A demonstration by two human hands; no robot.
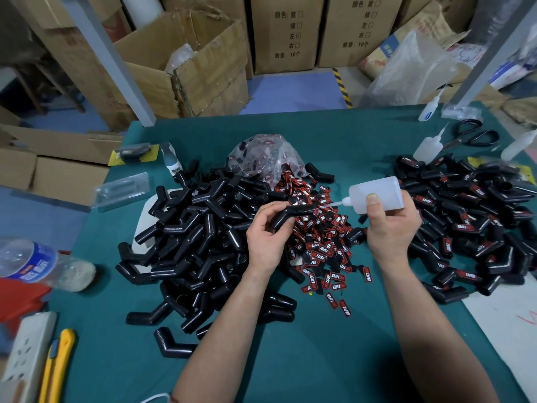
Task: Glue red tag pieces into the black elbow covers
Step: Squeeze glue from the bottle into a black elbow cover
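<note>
Above the green cloth-covered table [319, 359], seen from the head camera, our left hand [266, 242] pinches one bent black plastic elbow cover [290, 215] between thumb and fingers, tilted so that its face meets the nozzle. Our right hand [390, 228] wraps around the translucent white squeeze bottle of glue [377, 196], laid sideways so that its tip reaches that cover. Loose red-and-black printed tags [319, 245] lie heaped just beneath, within easy reach. We see bare covers [197, 228] piled to the left and tagged covers [470, 216] to the right, likely to keep finished work apart.
</note>
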